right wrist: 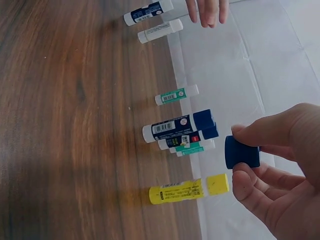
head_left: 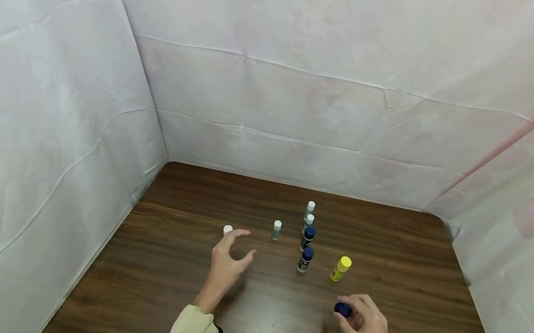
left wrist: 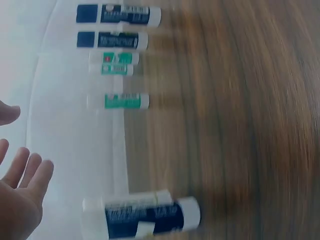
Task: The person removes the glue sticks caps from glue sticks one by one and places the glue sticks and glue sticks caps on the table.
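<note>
A dark blue cap (right wrist: 242, 152) is pinched by the right hand (head_left: 369, 332) above the surface (head_left: 170, 289), near the yellow glue stick (head_left: 340, 269); the fingers of the left hand (head_left: 224, 265) are spread, holding nothing. If the pinch is loosened, the cap could be dropped.

1. Head view: bright, fairly even; white cloth (head_left: 280, 106) pale, table (head_left: 168, 266) dark with glare toward near edge.
2. Soft shadows on table beside left hand (head_left: 225, 265) and right hand (head_left: 369, 332).
3. Left wrist view: hazy, blurred; navy-labelled tube (left wrist: 142, 215) print smeared.
4. Right wrist view: sharper, dimmish; yellow tube (right wrist: 182, 192) fairly crisp.
</note>
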Demonstrator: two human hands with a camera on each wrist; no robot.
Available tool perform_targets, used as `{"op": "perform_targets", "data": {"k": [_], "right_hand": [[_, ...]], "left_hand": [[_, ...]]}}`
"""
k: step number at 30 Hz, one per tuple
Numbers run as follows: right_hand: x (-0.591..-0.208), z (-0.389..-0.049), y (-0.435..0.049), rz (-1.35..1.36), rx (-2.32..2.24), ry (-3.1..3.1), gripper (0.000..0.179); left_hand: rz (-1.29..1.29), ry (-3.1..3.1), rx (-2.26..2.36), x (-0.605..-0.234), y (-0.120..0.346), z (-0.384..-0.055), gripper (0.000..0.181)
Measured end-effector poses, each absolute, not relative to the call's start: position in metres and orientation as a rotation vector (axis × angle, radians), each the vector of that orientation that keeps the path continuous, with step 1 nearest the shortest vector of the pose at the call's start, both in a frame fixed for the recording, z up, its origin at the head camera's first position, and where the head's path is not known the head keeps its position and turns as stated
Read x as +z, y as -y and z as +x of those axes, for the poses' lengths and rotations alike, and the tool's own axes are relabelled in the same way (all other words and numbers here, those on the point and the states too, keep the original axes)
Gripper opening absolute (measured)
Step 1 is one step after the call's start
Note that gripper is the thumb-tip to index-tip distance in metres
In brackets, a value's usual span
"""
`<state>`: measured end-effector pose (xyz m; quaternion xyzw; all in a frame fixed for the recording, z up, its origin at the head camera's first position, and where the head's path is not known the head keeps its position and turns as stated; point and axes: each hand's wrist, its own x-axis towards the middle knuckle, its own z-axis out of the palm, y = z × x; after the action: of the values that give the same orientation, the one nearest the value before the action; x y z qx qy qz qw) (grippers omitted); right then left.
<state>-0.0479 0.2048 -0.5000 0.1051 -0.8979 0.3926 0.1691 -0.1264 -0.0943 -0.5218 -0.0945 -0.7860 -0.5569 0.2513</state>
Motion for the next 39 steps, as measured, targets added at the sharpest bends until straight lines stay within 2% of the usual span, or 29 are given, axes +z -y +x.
{"op": "perform_targets", "data": {"k": [7, 20, 39], "right_hand": [[-0.507, -0.044, -0.208, 0.27, 1.122, 2.575, 0.039], [-0.515, -0.042, -0.215, 0.172, 1.114, 2.654, 0.036], [-0.529, -0.041, -0.22, 0.045, 1.143, 2.794, 0.032]], "left_hand": [[-0.296, 2.131, -1.702, -0.507, 0.072, -0.123, 0.038], [-0.308, 2.106, -1.98, -0.529, 0.042, -0.133, 0.036], [-0.301, 2.125, -2.054, -0.544, 0.014, -0.143, 0.041]]}}
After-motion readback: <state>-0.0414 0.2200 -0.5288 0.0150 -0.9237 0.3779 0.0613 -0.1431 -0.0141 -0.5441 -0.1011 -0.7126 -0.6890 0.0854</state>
